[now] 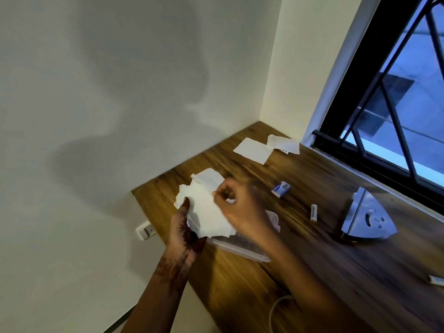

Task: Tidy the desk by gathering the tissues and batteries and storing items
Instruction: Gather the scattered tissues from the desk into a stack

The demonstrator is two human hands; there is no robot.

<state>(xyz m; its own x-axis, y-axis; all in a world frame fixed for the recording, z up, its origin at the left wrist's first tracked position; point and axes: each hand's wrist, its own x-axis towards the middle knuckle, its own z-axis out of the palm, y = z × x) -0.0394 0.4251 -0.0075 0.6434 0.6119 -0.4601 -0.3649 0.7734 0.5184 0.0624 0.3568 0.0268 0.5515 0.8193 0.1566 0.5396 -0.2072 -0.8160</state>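
Observation:
My left hand [185, 233] holds a stack of white tissues [207, 205] from below, above the desk's left end. My right hand [242, 211] pinches the right edge of that stack with closed fingers. Under the hands lies a clear plastic container [240, 247]. Two more tissues lie flat at the far corner, one square [253, 150] and one crumpled [284, 144]. A white battery [313, 213] lies to the right of my hands. Another battery [436, 280] shows at the right edge. A small blue and white box [281, 189] sits between the tissues and the battery.
The wooden desk [312, 272] runs along a white wall and a barred window [396, 104]. A shiny metal triangular holder [367, 216] stands at the right. A white cable [276, 311] curls near the front edge. A wall socket [146, 230] sits below the desk's left end.

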